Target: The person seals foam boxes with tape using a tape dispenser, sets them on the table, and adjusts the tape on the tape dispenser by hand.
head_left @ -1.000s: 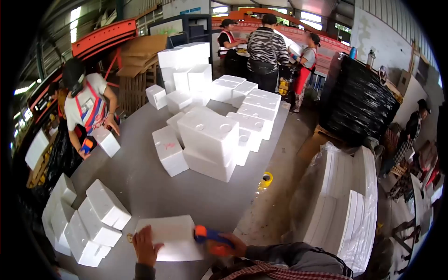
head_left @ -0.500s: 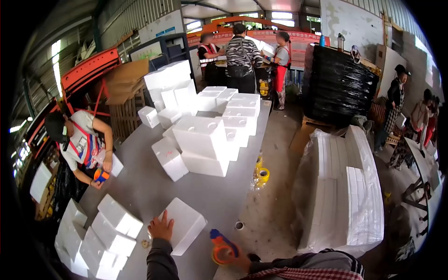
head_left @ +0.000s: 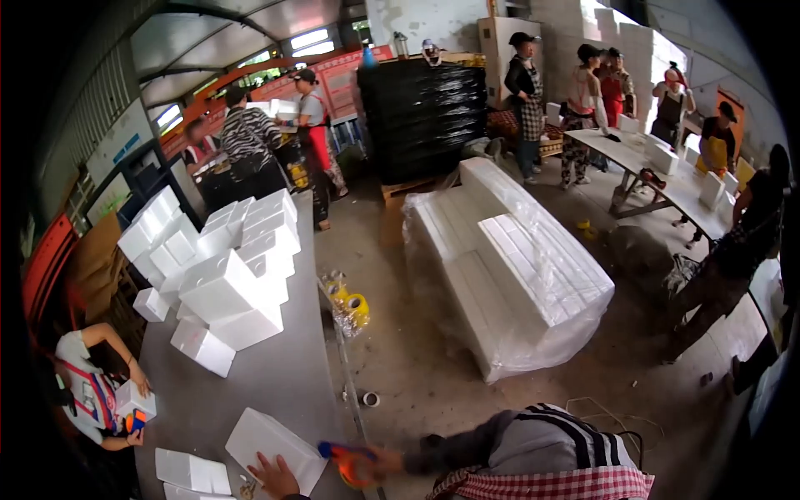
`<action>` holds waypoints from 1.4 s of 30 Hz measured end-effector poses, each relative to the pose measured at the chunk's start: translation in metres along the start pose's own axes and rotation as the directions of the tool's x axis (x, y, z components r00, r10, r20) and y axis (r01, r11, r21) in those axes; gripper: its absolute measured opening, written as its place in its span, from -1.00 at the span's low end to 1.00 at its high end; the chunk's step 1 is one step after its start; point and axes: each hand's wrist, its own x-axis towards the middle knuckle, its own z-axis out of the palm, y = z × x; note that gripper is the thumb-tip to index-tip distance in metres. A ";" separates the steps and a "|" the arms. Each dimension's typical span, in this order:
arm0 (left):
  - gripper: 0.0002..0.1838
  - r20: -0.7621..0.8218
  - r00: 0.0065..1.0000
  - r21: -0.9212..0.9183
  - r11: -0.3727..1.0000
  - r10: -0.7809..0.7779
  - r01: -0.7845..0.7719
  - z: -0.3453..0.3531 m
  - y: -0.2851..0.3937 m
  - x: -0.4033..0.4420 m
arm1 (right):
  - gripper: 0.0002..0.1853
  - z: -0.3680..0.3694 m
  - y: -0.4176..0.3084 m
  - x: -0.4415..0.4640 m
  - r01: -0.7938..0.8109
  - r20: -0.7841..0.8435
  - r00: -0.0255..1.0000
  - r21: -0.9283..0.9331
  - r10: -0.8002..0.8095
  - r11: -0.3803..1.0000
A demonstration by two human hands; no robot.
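Observation:
My left hand (head_left: 275, 478) lies with fingers spread on top of a white foam box (head_left: 279, 442) near the front of the grey table (head_left: 287, 382). In my right hand (head_left: 387, 462) is a blue and orange tape dispenser (head_left: 357, 468), somewhat smeared by motion. Its blue end is close to the box's right corner; whether they touch I cannot tell. More white foam boxes (head_left: 193, 472) sit at the table's lower left. A larger stack of foam boxes (head_left: 237, 283) stands farther up the table.
Across the table on the left, a co-worker (head_left: 87, 379) holds a box and a tape dispenser. Tape rolls (head_left: 357, 307) lie beside the table's right edge. A plastic-wrapped stack of foam sheets (head_left: 517, 267) stands on the floor. Several people work around another table (head_left: 633, 158) and at the back.
My view has swung to the right, so the table now appears farther left. My right hand has brought the tape dispenser closer to the box. My left hand stays on the box.

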 end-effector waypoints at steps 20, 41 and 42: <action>-0.40 -0.167 0.924 0.238 0.924 0.343 -0.299 0.045 0.020 0.024 | -0.29 -0.026 0.009 -0.072 -0.111 0.140 0.982 -0.130 0.129 0.985; -0.59 -0.405 0.871 -0.233 0.890 0.277 -0.391 0.035 -0.023 0.028 | -0.49 0.022 -0.093 0.042 0.548 0.804 0.594 -0.365 -0.042 0.753; -0.62 -0.314 0.949 -0.756 0.612 -0.026 -0.233 0.017 -0.023 0.011 | -0.42 0.003 -0.121 0.053 0.540 0.833 0.553 -0.358 0.000 0.762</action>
